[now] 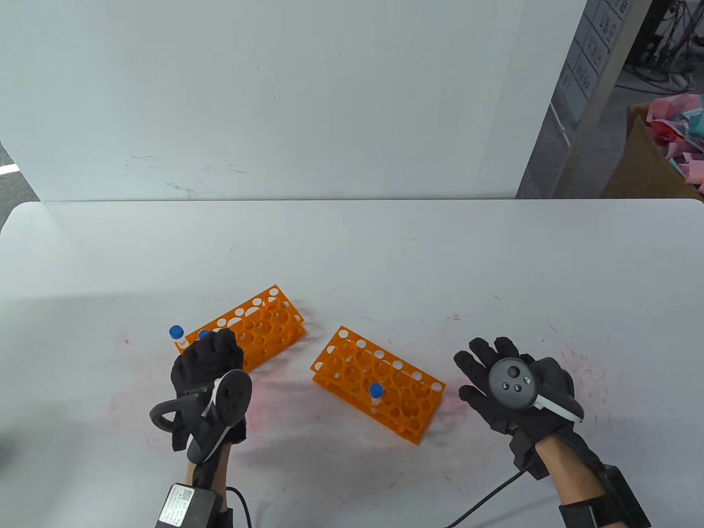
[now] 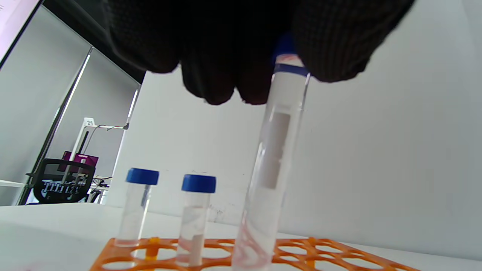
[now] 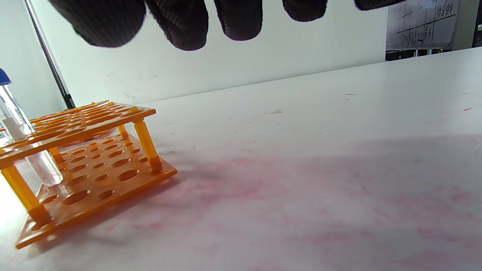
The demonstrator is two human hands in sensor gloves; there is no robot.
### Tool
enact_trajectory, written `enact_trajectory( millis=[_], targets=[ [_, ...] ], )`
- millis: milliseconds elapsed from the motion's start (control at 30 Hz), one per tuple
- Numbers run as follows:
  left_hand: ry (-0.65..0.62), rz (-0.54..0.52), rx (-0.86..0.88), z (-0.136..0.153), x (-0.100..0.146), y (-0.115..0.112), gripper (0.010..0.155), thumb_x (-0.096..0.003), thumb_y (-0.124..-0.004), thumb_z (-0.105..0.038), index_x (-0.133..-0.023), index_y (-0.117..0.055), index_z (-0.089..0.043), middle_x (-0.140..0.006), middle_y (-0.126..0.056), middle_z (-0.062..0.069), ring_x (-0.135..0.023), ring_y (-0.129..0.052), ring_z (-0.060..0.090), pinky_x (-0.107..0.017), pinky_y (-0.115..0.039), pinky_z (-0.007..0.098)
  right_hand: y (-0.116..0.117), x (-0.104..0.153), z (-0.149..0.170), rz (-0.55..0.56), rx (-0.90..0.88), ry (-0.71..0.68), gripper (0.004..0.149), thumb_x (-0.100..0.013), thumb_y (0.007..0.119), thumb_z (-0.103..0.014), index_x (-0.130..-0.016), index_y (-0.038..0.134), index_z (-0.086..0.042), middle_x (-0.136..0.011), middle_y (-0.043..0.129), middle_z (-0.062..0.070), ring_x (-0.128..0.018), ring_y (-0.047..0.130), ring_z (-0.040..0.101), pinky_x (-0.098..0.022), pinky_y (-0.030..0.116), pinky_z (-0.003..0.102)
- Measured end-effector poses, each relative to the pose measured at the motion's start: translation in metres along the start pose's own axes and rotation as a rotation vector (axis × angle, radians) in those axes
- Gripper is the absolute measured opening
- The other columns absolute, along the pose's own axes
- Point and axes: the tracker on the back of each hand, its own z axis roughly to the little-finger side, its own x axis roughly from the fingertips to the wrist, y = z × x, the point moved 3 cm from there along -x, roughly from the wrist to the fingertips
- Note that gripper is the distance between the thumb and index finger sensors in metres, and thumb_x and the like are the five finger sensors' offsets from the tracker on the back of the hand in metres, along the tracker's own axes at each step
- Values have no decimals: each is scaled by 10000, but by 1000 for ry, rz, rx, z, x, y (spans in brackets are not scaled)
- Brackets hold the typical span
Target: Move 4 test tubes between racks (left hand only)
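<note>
Two orange racks lie on the white table: the left rack (image 1: 247,330) and the right rack (image 1: 379,379). My left hand (image 1: 217,346) is over the near-left end of the left rack and pinches the blue cap of a clear test tube (image 2: 271,169). The tube stands upright with its lower end at the rack's top plate (image 2: 301,252). Two more blue-capped tubes (image 2: 137,207) (image 2: 196,218) stand in that rack beside it. One tube (image 1: 375,393) stands in the right rack, and it also shows in the right wrist view (image 3: 22,139). My right hand (image 1: 511,379) is open and empty, to the right of the right rack.
A white wall panel (image 1: 275,99) stands behind the table's far edge. A cardboard box with coloured paper (image 1: 660,148) is off the table at the far right. The table top (image 1: 385,258) has pink stains near the racks.
</note>
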Motion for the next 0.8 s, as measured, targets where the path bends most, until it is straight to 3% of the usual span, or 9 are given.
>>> enact_trajectory(
  millis=[433,800],
  targets=[
    [-197,34,11,-54,14,-9,556,-476,-779,-414,-993,-615,-295,-918,-870,16,-798,-930,298,-605,-782,532,0,0,1,-7,1,8,623,-535,585,-529,-1090,452,-280,-1200,350,110,-1030,303,547,-663,361,776],
    [-295,99,185,-94,26,-11,539,-483,-767,-405,-994,-630,-306,-952,-846,12,-835,-911,297,-625,-770,533,0,0,2,-12,-1,12,622,-536,585,-529,-1091,451,-282,-1201,348,110,-1030,307,547,-663,361,777]
  ],
)
